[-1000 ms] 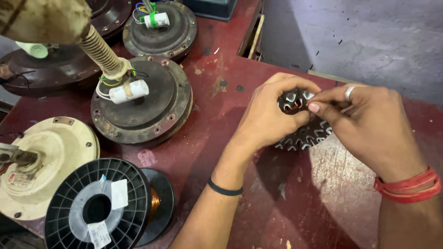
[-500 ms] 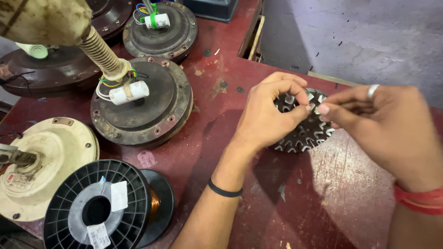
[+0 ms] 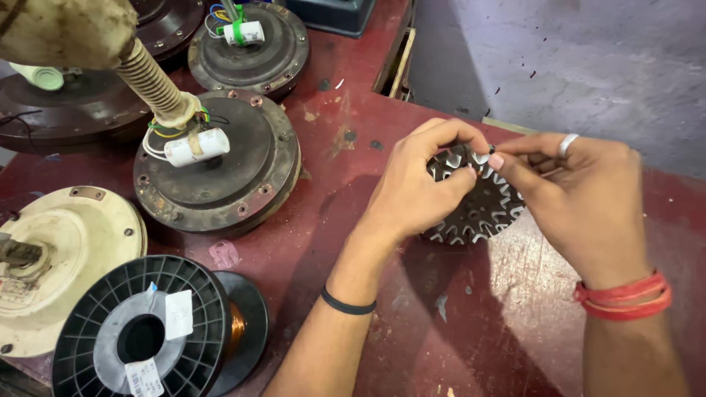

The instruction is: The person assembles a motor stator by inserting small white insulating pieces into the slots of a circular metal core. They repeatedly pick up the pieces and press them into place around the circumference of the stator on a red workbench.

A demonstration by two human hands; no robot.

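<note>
since the earlier frames the right hand [image 3: 581, 195] has shifted back toward the left hand [image 3: 419, 192], so the fingertips again meet over the toothed stator core [image 3: 478, 206]. the core rests on the red table [image 3: 412, 338], at 3 o'clock from the large dark motor housing [image 3: 220, 162]. left hand: thumb and forefinger pressed together, pinching the core's upper rim. right hand: thumb and forefinger pinched on a small pale piece at the same rim; what that piece is cannot be determined. a black copper-wire spool [image 3: 147, 334] lies at 7 o'clock from the housing. a cream motor cover [image 3: 70, 265] lies at 9 o'clock from the spool.
</note>
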